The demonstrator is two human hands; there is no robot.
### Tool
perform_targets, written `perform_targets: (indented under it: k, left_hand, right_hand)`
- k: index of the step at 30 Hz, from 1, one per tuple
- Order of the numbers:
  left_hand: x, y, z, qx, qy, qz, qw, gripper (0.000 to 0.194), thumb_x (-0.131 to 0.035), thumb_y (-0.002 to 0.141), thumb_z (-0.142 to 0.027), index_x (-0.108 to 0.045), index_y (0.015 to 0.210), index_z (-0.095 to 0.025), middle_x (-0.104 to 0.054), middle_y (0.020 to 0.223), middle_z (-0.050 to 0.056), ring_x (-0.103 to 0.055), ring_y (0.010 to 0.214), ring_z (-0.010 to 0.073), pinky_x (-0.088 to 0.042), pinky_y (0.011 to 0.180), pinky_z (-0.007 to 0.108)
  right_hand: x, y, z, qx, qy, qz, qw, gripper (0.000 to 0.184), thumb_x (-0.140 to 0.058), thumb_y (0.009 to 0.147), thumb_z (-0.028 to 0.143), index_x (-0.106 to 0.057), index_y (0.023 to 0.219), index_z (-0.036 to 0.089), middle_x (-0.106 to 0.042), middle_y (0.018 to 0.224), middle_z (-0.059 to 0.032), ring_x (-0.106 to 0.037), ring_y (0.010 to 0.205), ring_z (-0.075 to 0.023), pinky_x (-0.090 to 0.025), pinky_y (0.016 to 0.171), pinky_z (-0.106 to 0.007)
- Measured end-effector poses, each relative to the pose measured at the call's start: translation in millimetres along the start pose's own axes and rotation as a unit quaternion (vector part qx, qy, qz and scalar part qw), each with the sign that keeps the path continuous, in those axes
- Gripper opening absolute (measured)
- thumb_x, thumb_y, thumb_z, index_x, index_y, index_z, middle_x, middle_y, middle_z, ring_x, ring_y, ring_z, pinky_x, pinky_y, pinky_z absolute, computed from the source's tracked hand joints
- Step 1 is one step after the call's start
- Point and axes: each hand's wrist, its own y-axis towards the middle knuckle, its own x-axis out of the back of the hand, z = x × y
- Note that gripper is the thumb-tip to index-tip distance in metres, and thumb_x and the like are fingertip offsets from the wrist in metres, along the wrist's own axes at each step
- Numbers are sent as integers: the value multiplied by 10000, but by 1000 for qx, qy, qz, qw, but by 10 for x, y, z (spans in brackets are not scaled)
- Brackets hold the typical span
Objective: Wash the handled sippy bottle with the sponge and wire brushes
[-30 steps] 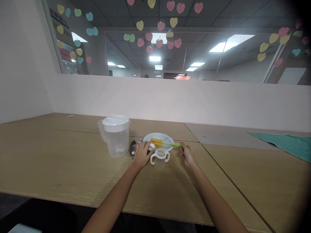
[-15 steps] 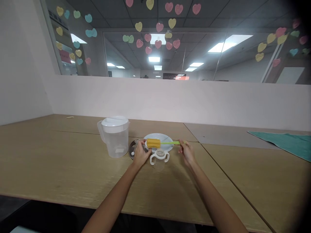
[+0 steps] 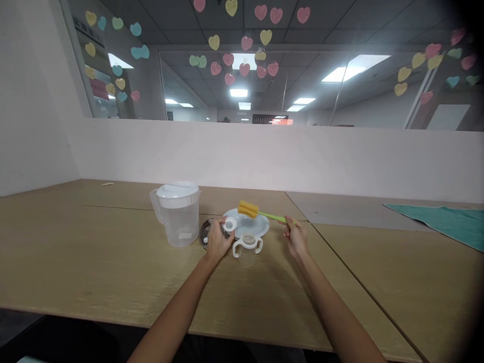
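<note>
Left hand point(image 3: 218, 243) pinches the cap point(image 3: 232, 221), right hand point(image 3: 296, 238) grips the brush point(image 3: 262, 214), yellow head up over the plate point(image 3: 252, 229)!

pale wall point(image 3: 234, 156) | wide window point(image 3: 306, 65) | heart-shaped notes point(image 3: 265, 37) | bright ceiling lights point(image 3: 238, 93) | wood-toned table point(image 3: 113, 267)

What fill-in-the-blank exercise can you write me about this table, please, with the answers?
The right hand holds the brush by its green ____.
The left hand holds a ring-shaped piece coloured ____.
The lidded pitcher stands to the ____ of the plate.
The cup has ____ white handles.

Missing words: handle; white; left; two.
</note>
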Motion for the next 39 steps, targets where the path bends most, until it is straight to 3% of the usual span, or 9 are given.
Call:
perform_targets:
  k: [3, 7, 9, 15, 19, 24, 30, 39]
  left_hand:
    - [42, 15, -53, -27, 21, -19, 999, 382, -555, 773, -255, -439, 1132, -197, -522, 1092, 85, -513, 1060, 199, -433, 937, 369]
    - [73, 10, -81, -45, 33, -31, 998, 357, -532, 811, -280, -486, 1158, -210, -493, 1120, 86, -507, 1067, 189, -434, 949, 335]
    - [73, 6, -82, -46, 27, -26, 998, 351, -535, 816, -303, -490, 1152, -211, -495, 1131, 83, -505, 1077, 188, -428, 960, 332]
    - [74, 23, -100, -17, 5, -16, 1000, 369, -540, 814, -381, -466, 1128, -203, -551, 1105, 77, -514, 1070, 198, -426, 950, 352]
    - [99, 25, -99, 9, -17, -12, 1000, 394, -524, 820, -414, -465, 1142, -196, -560, 1109, 80, -527, 1047, 195, -427, 937, 347]
    - [89, -5, -70, 20, -38, 21, 999, 340, -396, 882, -392, -505, 1133, -192, -594, 1113, 80, -548, 1043, 192, -435, 920, 341]
    - [83, -2, -53, 41, -59, -10, 997, 330, -406, 869, -379, -510, 1118, -189, -604, 1056, 74, -561, 978, 183, -449, 882, 332]
    - [216, 26, 83, 49, 70, -19, 996, 285, -460, 785, -273, -575, 1038, -213, -497, 981, 62, -517, 950, 200, -439, 867, 342]
  right_hand:
    - [-24, -24, -18, -35, -11, 62, 997, 448, -758, 524, 511, -596, 751, 160, -625, 603, 10, -308, 375, -34, -315, 370, -190]
    - [-35, -29, -61, 1, -33, -32, 999, 480, -736, 535, 552, -594, 766, 156, -608, 539, 16, -341, 372, -49, -323, 367, -195]
    - [-14, -11, -61, 6, -33, -47, 998, 479, -740, 536, 542, -596, 776, 154, -621, 547, 10, -351, 373, -52, -329, 370, -197]
    - [14, -2, -64, -69, -14, 117, 991, 379, -738, 582, 464, -606, 772, 164, -677, 663, -20, -287, 357, -33, -311, 368, -194]
    - [27, 14, -99, -87, -26, 147, 985, 367, -743, 576, 444, -614, 776, 165, -661, 618, -9, -262, 350, -28, -295, 367, -184]
    - [59, 33, -82, -81, -39, 151, 984, 401, -736, 587, 469, -630, 829, 166, -650, 598, -2, -284, 355, -29, -300, 376, -178]
    - [51, 9, -60, -67, -41, 136, 988, 402, -736, 582, 468, -620, 824, 167, -651, 615, 0, -289, 366, -36, -323, 381, -188]
    - [103, 66, -80, -62, -26, 36, 997, 329, -715, 561, 403, -603, 777, 181, -629, 563, 8, -321, 374, -55, -339, 378, -201]
